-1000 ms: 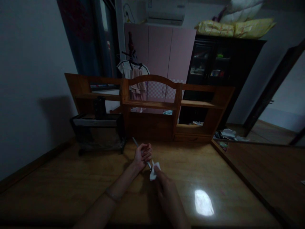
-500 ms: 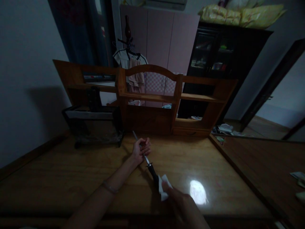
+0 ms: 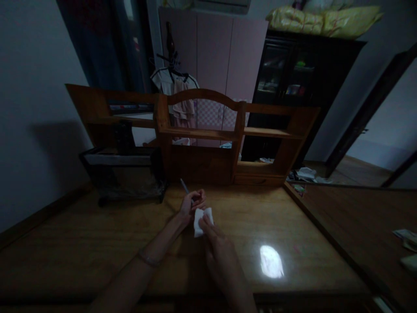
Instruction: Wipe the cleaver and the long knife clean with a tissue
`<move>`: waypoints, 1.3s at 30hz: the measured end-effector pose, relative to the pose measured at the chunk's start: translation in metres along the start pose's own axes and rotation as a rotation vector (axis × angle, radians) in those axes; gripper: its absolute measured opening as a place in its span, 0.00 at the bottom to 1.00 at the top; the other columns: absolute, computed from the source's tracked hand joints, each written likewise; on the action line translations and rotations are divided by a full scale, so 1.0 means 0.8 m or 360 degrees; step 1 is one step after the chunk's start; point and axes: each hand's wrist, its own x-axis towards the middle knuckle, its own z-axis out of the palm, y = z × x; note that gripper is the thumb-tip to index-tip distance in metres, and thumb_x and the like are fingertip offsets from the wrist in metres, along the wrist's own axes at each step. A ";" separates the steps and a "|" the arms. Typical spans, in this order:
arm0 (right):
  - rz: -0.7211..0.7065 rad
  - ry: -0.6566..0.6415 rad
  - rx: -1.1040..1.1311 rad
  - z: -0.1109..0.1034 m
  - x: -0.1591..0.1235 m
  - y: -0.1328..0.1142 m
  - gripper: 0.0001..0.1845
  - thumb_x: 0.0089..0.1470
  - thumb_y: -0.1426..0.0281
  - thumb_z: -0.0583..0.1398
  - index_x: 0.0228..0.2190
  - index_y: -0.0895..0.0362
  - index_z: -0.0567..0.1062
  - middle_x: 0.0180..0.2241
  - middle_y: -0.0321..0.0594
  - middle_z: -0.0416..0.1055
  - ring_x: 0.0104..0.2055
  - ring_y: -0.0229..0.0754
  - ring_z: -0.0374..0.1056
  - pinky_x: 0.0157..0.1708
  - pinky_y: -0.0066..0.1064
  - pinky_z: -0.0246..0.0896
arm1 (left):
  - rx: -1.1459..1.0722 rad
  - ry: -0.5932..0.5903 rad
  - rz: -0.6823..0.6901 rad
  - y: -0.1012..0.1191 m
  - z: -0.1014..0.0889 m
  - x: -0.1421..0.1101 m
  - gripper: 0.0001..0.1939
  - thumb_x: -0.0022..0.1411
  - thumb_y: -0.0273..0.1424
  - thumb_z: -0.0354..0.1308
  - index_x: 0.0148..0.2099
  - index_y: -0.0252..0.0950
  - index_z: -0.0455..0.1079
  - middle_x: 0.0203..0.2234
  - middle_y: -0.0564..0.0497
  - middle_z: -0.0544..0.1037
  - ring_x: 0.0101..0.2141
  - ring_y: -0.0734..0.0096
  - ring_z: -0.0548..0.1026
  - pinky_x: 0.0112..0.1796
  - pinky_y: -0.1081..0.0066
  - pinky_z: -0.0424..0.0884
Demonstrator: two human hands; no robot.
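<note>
My left hand (image 3: 193, 204) is closed around the thin metal rod of a sharpening steel (image 3: 184, 186). The rod's tip sticks out past my fist, pointing toward the shelf. Just below that fist, my right hand (image 3: 216, 248) pinches a folded white tissue (image 3: 198, 224) against the near part of the steel. The black handle and its guard, seen earlier, are hidden behind my right hand and the tissue. Both hands are above the wooden desktop (image 3: 260, 217).
A wooden shelf unit (image 3: 202, 135) spans the back of the desk. At the left stands a dark, box-like rack or appliance (image 3: 122, 161). A raised wooden edge (image 3: 312, 217) runs along the right, and a bright light reflection (image 3: 271, 261) shows on the desktop.
My right hand has moved up and left with the tissue, from the end of the black handle to close below my left hand. The left hand keeps its grip on the rod.
</note>
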 end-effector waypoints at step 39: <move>0.0027 -0.0032 -0.0135 -0.004 -0.005 0.014 0.46 0.42 0.89 0.46 0.62 0.49 0.54 0.64 0.35 0.45 0.64 0.42 0.47 0.61 0.40 0.48 | 0.0078 0.0285 0.0058 -0.012 -0.003 0.008 0.05 0.58 0.25 0.55 0.37 0.28 0.70 0.16 0.59 0.58 0.13 0.85 0.56 0.15 0.82 0.52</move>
